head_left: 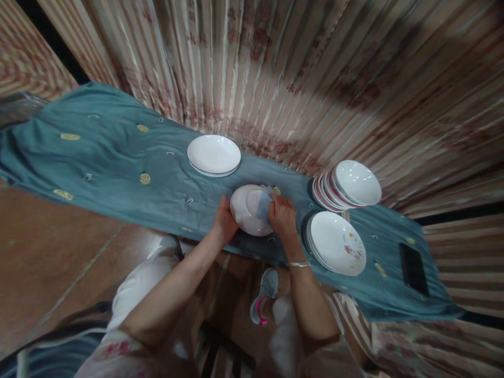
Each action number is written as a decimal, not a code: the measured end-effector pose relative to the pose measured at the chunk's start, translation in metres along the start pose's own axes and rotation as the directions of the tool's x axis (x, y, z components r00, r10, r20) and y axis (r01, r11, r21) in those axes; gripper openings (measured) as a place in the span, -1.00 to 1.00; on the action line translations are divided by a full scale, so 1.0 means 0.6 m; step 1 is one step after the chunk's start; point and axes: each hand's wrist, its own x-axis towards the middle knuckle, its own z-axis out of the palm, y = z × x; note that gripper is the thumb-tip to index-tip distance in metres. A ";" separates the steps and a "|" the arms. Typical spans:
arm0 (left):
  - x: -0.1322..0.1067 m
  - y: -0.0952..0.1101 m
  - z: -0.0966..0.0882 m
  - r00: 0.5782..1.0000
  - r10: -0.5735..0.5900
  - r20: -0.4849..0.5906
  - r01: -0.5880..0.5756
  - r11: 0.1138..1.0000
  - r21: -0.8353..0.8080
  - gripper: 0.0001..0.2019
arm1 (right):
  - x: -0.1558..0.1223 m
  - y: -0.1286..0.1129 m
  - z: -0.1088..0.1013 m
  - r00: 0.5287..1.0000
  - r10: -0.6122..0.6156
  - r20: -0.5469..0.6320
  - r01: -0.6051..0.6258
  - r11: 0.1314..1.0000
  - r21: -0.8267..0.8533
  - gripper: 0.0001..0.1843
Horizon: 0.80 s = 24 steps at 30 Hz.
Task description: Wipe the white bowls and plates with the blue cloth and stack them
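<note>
A white plate [246, 216] is held bottom side out over the near half of the cloth-covered table, its round foot ring facing me. My left hand [226, 219] grips its left rim. On the plate's right side, my right hand [282, 214] is closed on a thin pale blue cloth [264, 205] that lies against the underside. Part of the plate is hidden behind the cloth and the right fingers. Just beyond it, a small stack of white plates [213, 154] rests on the table.
To the right stand a tilted stack of bowls [357, 182] and a stack of flower-patterned plates [334, 243]. A black phone [413, 269] lies near the table's right end. Green patterned fabric [118, 173] covers the table, and a pleated curtain [252, 68] hangs along its far edge.
</note>
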 end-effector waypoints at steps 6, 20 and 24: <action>0.000 0.001 -0.003 0.999 -0.004 0.031 0.004 1.000 -0.007 -0.52 | -0.039 -0.013 -0.010 0.998 0.044 -0.052 -0.043 0.999 0.027 -0.64; -0.007 0.002 0.010 1.000 -0.005 -0.005 0.005 1.000 -0.022 -0.47 | -0.133 -0.074 -0.023 0.988 0.104 -0.117 -0.095 0.992 0.086 -0.59; -0.011 0.004 0.013 1.000 -0.010 -0.017 0.010 1.000 -0.004 -0.48 | -0.145 -0.085 -0.025 0.994 0.093 -0.065 -0.088 0.994 0.068 -0.57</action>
